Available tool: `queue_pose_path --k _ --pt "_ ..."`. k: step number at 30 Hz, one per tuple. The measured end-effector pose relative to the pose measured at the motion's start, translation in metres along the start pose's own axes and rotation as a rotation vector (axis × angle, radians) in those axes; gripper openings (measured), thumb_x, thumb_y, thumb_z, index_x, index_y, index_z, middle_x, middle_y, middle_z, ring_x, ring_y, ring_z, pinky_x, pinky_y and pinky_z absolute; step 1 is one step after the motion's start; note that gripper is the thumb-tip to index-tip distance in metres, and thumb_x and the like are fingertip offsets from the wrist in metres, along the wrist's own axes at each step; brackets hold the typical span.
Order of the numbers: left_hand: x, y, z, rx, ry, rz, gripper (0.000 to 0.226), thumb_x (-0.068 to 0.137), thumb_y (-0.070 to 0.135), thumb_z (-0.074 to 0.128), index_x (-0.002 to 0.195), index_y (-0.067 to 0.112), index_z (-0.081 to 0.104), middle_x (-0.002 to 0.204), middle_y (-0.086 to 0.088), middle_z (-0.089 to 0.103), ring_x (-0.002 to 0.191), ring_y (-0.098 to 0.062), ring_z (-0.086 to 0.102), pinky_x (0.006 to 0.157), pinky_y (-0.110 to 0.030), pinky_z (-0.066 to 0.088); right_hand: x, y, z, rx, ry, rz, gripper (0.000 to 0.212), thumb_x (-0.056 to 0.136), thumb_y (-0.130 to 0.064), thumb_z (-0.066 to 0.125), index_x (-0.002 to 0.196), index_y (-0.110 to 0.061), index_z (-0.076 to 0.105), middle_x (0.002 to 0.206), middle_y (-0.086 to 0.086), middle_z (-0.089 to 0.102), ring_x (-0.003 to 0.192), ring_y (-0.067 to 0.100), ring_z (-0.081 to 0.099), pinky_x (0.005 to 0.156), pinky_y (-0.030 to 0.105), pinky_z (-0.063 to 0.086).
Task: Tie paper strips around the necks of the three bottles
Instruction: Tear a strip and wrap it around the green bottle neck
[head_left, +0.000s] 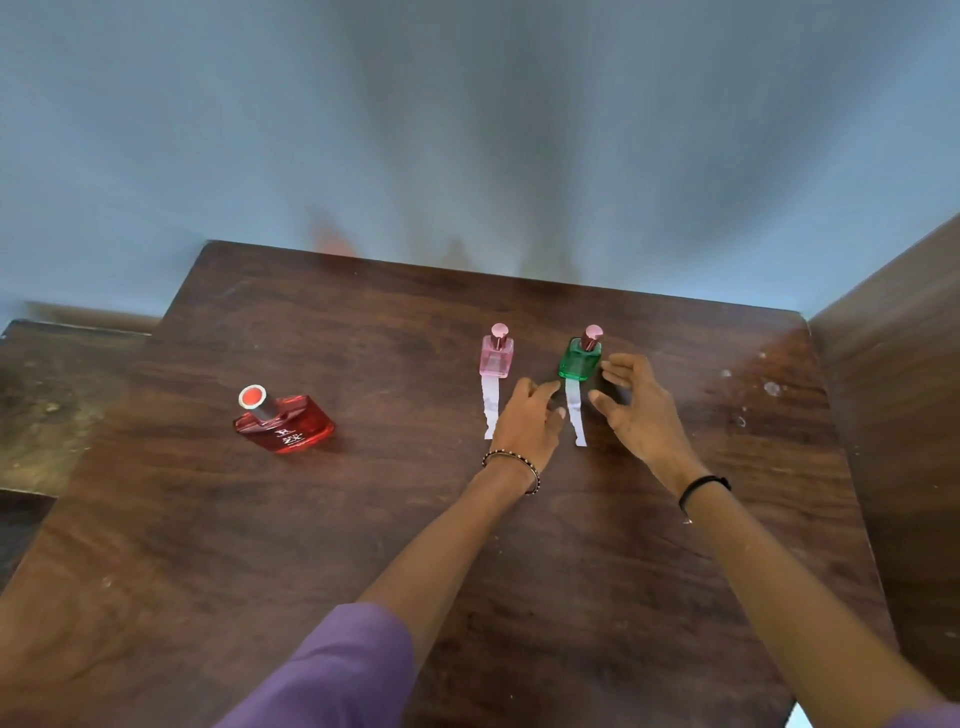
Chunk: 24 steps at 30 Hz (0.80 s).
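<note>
Both hands out over the tabletop, either side of one paper strip. Left hand palm down, fingers loosely curled, holding nothing; its fingertips point toward the base of the green bottle, contact unclear. Beaded bracelet on the left wrist, purple sleeve near the bottom edge. Right hand spread wide, empty, fingers next to the green bottle's right side, thumb near the strip; touching or not, cannot tell. Black band on the right wrist.

Green bottle upright, pink cap, toward the far right of the tabletop. White paper strip lies flat on the near side of it, running from its base toward the person, between the two hands. Not around the neck.

Pink bottle upright just left of the green one, apart from it. Second white paper strip flat in front of it, partly hidden by the left hand at its near end.

Red bottle well apart to the left, wide and flat-bodied, silver collar, red cap top. Blue wall beyond the far edge.
</note>
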<state>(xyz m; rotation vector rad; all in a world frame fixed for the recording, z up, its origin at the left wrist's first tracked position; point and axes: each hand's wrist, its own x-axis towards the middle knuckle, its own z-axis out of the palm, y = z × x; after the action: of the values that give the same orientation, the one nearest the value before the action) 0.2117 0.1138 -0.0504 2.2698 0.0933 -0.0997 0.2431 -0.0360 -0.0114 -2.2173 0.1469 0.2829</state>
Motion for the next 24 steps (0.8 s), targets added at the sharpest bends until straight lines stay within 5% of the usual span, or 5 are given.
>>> queue_pose_path --k 4,13,24 --pt "-0.016 -0.005 -0.006 -0.038 -0.016 0.005 0.044 0.092 0.002 0.059 0.136 0.006 0.057 0.120 -0.010 0.055 0.105 -0.019 0.063 0.091 -0.024 0.047 -0.018 0.009 0.000 0.021 0.022 0.017 0.052 0.092 -0.011 0.072 0.138 -0.013 0.048 0.141 0.001 0.060 0.131 0.012 0.055 0.101 0.018 0.039" --pt "-0.086 -0.012 -0.021 0.064 -0.138 0.022 0.057 0.089 0.009 0.064 0.143 0.015 0.049 0.128 -0.001 0.054 0.116 -0.016 0.058 0.093 -0.039 0.053 -0.094 0.026 0.021 0.032 0.091 0.030 0.042 0.091 -0.010 0.071 0.130 -0.013 0.054 0.131 0.001 0.067 0.123 0.010 0.061 0.102 0.022 0.043" --pt "-0.176 0.007 -0.011 0.284 -0.282 0.146 0.031 0.094 0.021 0.057 0.125 0.016 0.059 0.123 -0.003 0.056 0.115 -0.023 0.057 0.086 -0.040 0.052 -0.206 0.050 0.028 0.040 0.019 0.038 0.038 0.093 -0.017 0.069 0.129 -0.015 0.056 0.129 -0.002 0.068 0.119 0.008 0.063 0.101 0.024 0.049"
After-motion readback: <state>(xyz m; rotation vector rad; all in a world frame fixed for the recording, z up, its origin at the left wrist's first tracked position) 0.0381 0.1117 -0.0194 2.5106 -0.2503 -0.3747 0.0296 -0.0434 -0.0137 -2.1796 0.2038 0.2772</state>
